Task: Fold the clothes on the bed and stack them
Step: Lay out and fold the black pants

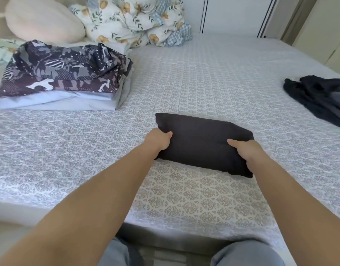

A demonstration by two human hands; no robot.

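- The bed (213,73), under a grey patterned cover, filled the view, with a wardrobe wall behind it.
- A folded black garment (201,143) lay near the front of the bed, gripped at both short ends; it looked like a finished, compact fold.
- The left hand (158,141) clasped the left end, thumb on top and fingers curled beneath, it seemed, though the cloth hid them.
- The right hand (244,148) held the right end the same way, thumb lying across the top.
- The likely risk: lifted by the ends alone, the middle could sag and the layers slide open, since nothing supported the underside there.
- Far to the left of the left fingers and further up the bed sat the stack of folded clothes (63,77), topped by a dark camouflage-print piece; its top sloped, so a bundle set down off-centre might slip off or tip the pile.
- Well to the right of the right fingers lay a crumpled dark garment (318,98), not yet folded.
- A pillow (44,20) and floral quilt (134,20) were heaped at the head.
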